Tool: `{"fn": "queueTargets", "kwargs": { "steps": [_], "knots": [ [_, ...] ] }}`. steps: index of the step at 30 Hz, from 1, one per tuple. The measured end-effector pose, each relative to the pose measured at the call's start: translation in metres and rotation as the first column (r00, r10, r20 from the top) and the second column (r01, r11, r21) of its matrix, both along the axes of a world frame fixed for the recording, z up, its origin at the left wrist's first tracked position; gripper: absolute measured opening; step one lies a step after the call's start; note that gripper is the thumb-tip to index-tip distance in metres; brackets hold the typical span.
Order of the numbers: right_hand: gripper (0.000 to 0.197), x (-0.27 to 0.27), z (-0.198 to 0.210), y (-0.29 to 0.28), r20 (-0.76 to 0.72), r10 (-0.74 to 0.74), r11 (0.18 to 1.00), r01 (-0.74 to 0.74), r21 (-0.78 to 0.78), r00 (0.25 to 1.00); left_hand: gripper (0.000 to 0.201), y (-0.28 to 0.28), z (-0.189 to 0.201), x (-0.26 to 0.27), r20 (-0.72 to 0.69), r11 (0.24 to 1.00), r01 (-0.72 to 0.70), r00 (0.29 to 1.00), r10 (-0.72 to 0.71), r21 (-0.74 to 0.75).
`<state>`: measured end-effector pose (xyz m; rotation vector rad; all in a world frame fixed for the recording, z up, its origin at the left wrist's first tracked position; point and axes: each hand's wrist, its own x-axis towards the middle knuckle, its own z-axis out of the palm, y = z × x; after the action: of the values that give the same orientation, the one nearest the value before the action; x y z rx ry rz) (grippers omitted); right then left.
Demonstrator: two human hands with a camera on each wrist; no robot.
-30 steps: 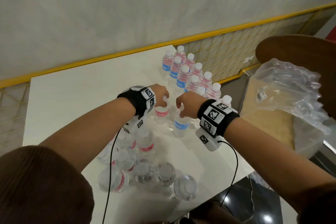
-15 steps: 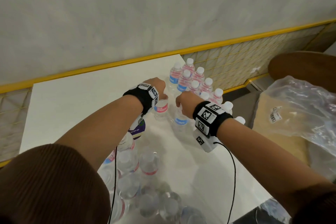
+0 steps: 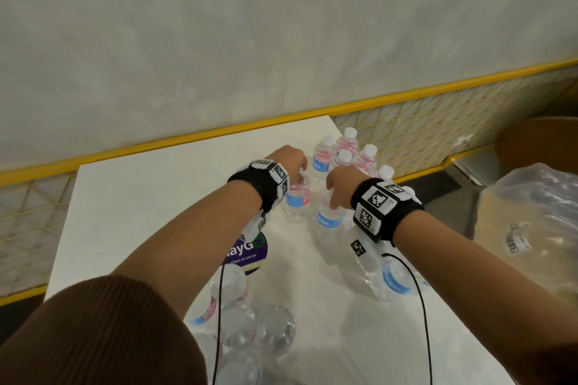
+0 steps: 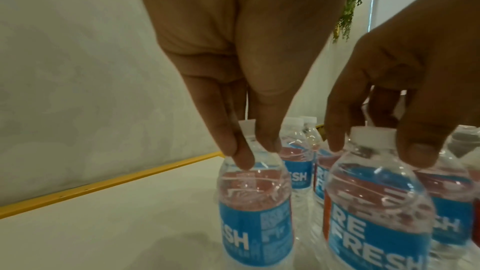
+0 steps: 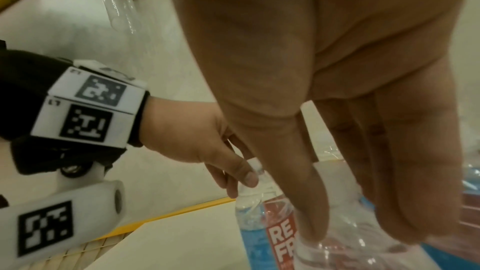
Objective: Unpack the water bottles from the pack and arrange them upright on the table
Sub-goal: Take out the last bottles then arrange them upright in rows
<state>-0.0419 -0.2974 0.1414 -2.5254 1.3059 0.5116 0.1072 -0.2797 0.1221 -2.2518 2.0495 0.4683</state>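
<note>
My left hand (image 3: 297,169) pinches the neck of an upright water bottle (image 3: 296,199) with a blue and red label, which stands on the white table (image 3: 150,197). In the left wrist view its fingertips (image 4: 240,155) close just under the white cap. My right hand (image 3: 334,201) grips the cap of a second upright bottle (image 3: 327,219) right beside it. Just beyond both hands stands a group of upright bottles (image 3: 347,150) at the table's far right corner. Several bottles of the opened pack (image 3: 250,325) lie near the front edge, under my left arm.
A bottle (image 3: 394,281) lies on its side under my right wrist. A purple round sticker (image 3: 250,251) is on the table. A crumpled clear plastic bag (image 3: 531,222) sits off the table at the right. A yellow rail (image 3: 187,141) runs along the wall behind the table.
Both hands have carried their bottles farther across the table, toward the upright group. The head view has tilted up, so the lying pack sits lower in the picture.
</note>
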Motion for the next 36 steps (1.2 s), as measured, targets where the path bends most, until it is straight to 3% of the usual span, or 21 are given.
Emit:
{"fn": "queueTargets", "kwargs": {
  "steps": [6,10,13,19,22,26,30,33,36],
  "knots": [
    [0.034,-0.001,-0.002,-0.005,0.052,-0.038,0.999,0.039,-0.021,0.998,0.041,-0.018,-0.007,0.004,-0.052,0.994,-0.092,0.995,0.088,-0.067],
    [0.035,-0.003,-0.003,-0.008,0.115,-0.059,0.997,0.065,-0.052,0.992,0.044,-0.026,-0.004,0.001,-0.060,0.998,-0.036,0.998,0.033,-0.041],
    [0.032,-0.002,-0.005,-0.010,0.141,-0.076,0.993,0.087,-0.073,0.987,0.039,-0.029,-0.001,0.002,-0.035,1.000,0.011,0.999,-0.011,-0.006],
    [0.037,0.006,-0.005,-0.016,0.163,-0.073,0.993,0.086,-0.076,0.984,0.030,-0.033,-0.004,0.007,-0.047,0.997,0.012,0.999,-0.016,-0.076],
    [0.021,0.012,-0.006,-0.020,0.148,-0.065,0.993,0.079,-0.085,0.987,0.030,-0.035,-0.006,0.008,-0.064,0.993,-0.001,0.998,-0.007,-0.114],
    [0.018,0.017,-0.006,-0.026,0.138,-0.077,0.992,0.089,-0.089,0.988,0.034,-0.033,-0.009,0.013,-0.135,0.990,-0.034,0.991,0.016,-0.134],
    [0.027,0.019,-0.005,-0.028,0.109,-0.075,0.993,0.084,-0.081,0.991,0.032,-0.032,-0.007,0.018,-0.158,0.993,-0.023,0.987,0.004,-0.120],
    [0.017,0.021,-0.007,-0.029,0.137,-0.051,0.995,0.062,-0.076,0.989,0.030,-0.033,-0.007,0.018,-0.195,0.991,-0.022,0.981,-0.004,-0.132],
    [0.023,0.023,-0.010,-0.029,0.164,-0.056,0.995,0.068,-0.069,0.985,0.032,-0.034,-0.011,0.016,-0.253,0.988,-0.067,0.967,0.029,-0.141]
  ]
}}
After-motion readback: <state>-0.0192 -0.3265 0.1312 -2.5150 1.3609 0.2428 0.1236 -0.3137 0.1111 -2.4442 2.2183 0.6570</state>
